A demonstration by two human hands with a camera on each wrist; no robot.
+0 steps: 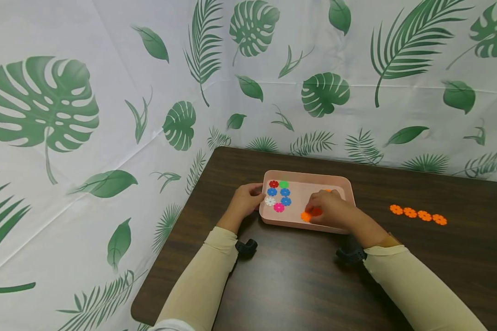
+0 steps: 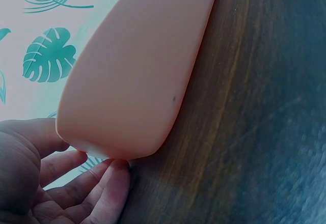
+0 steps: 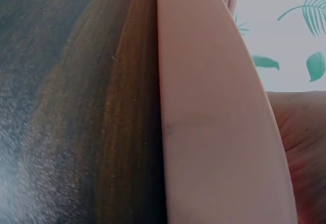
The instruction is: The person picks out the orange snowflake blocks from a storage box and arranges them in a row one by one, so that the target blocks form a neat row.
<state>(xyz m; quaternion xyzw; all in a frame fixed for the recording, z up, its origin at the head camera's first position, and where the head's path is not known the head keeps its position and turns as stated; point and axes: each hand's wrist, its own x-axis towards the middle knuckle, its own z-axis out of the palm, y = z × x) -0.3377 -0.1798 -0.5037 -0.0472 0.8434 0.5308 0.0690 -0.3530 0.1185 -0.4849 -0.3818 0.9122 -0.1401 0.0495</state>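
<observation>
A shallow pink tray [image 1: 306, 180] sits on the table. My left hand [image 1: 246, 200] holds its left end, and in the left wrist view the thumb lies at the rim with the fingertips against the outer wall. Inside, my right hand [image 1: 331, 209] reaches down with bent fingers, pinching at an orange flower-shaped disc [image 1: 316, 212]. Right beside it lies another orange disc [image 1: 305, 216]; a further orange bit shows behind the hand. The left part of the tray carries red [image 1: 274, 184], green, white, pink and several blue flower discs [image 1: 286, 201]. The tray wall hides the right fingertips in the right wrist view.
On the dark wooden table [image 1: 281, 276], to the right of the tray, several orange flower discs [image 1: 424, 215] form a slanting row. A white cloth with green leaves [image 1: 290, 59] hangs behind and to the left of the table.
</observation>
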